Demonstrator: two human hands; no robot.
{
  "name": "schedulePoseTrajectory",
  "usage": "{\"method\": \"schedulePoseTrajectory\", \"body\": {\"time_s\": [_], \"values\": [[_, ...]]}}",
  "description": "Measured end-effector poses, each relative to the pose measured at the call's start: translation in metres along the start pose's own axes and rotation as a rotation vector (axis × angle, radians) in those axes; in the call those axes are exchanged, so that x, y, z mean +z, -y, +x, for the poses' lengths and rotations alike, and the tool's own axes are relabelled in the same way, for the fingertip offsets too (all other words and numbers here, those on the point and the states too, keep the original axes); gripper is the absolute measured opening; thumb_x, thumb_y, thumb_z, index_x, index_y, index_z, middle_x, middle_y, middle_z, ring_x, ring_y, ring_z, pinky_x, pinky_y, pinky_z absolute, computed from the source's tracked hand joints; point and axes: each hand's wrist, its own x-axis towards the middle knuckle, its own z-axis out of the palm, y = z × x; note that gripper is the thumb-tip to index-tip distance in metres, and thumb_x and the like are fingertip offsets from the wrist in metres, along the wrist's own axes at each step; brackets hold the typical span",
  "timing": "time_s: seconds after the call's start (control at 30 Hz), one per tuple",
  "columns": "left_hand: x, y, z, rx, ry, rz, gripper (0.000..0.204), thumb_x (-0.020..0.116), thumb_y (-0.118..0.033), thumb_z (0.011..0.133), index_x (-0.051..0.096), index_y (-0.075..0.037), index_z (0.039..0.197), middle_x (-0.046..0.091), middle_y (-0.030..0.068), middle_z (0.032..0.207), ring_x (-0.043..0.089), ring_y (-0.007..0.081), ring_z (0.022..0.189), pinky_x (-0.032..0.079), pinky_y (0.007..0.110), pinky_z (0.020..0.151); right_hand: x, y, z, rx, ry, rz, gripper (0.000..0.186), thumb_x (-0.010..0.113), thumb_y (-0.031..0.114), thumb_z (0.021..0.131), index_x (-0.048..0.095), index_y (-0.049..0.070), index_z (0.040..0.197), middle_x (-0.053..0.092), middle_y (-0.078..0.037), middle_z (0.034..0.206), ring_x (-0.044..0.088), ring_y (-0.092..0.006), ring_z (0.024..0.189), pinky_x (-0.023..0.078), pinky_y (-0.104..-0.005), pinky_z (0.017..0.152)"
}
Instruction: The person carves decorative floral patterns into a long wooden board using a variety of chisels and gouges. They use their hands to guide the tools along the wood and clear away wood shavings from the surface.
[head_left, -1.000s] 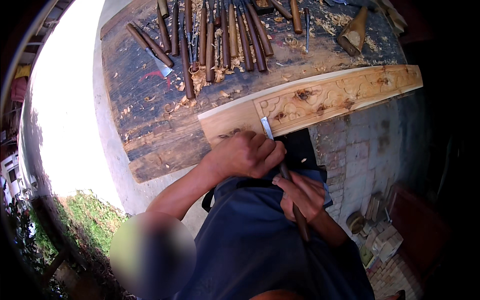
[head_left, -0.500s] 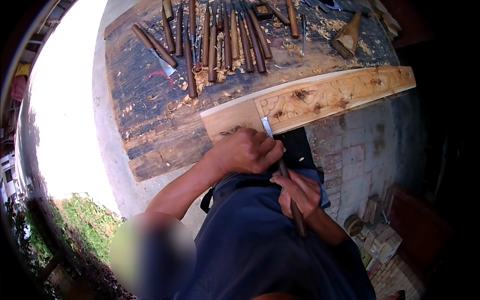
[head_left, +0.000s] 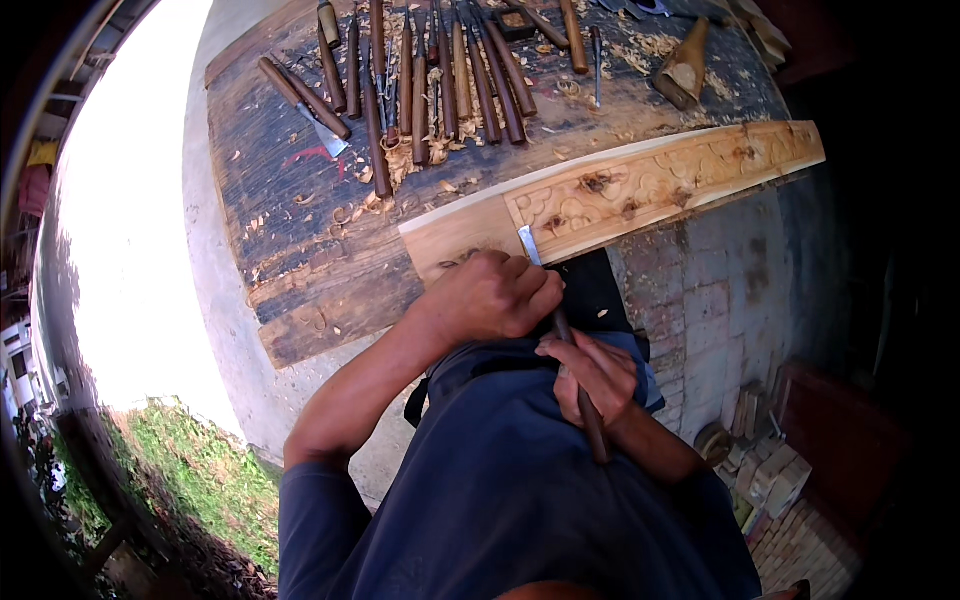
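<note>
A long wooden board [head_left: 662, 186] lies along the near edge of the workbench, with scrolled relief carving over most of its length and a smooth plain section at its left end. My left hand [head_left: 505, 292] is closed round the lower part of a chisel [head_left: 594, 436] and rests against the board's near edge. The chisel's flat steel blade meets the wood where the plain part borders the carved part. Farther back, my right hand [head_left: 598, 376] grips the dark wooden handle, close to my body. Its butt end sticks out below that hand.
On the workbench [head_left: 300, 255] several wooden-handled carving tools [head_left: 420, 110] lie in a row among curled shavings. A wooden mallet [head_left: 684, 75] rests at the far right. Wooden blocks [head_left: 775, 478] are stacked on the floor at the lower right. Grass [head_left: 205, 470] shows at the lower left.
The view has shifted slightly. The chisel's blade sits a touch farther up the board, away from me. Both hands keep their grip.
</note>
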Motion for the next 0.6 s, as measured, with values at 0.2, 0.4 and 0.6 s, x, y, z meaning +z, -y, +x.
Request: {"method": "schedulePoseTrajectory", "body": {"time_s": [0.2,0.4,0.6], "values": [[0.002,0.003,0.001,-0.094,0.019,-0.085,0.015,0.08,-0.014,0.089,0.069,-0.008,0.097,0.054,-0.0018,0.071,0.064,0.0153,0.062,0.048,0.034,0.05,0.008,-0.005,0.006,0.013,-0.023,0.015,0.03,0.068,-0.007,0.088,0.077,-0.007,0.116,0.078,-0.027,0.105,0.082,-0.04,0.088,0.069,-0.0452,0.078],[-0.001,0.0,-0.002,-0.005,0.014,-0.053,0.017,0.082,-0.015,0.092,0.07,-0.006,0.1,0.053,-0.0014,0.07,0.064,0.016,0.06,0.048,0.034,0.049,-0.006,0.009,0.009,0.029,0.021,0.012,0.023,0.064,-0.004,0.094,0.077,-0.007,0.113,0.08,-0.025,0.102,0.082,-0.0376,0.085,0.068,-0.0431,0.075],[-0.002,0.0,0.0,-0.038,0.012,-0.033,0.017,0.082,-0.014,0.093,0.071,-0.004,0.102,0.052,-0.0013,0.07,0.063,0.0159,0.061,0.049,0.034,0.05,0.0,0.001,0.007,0.035,-0.011,0.043,0.027,0.068,-0.007,0.088,0.077,-0.006,0.113,0.078,-0.027,0.103,0.082,-0.0397,0.085,0.068,-0.0447,0.075]]}}
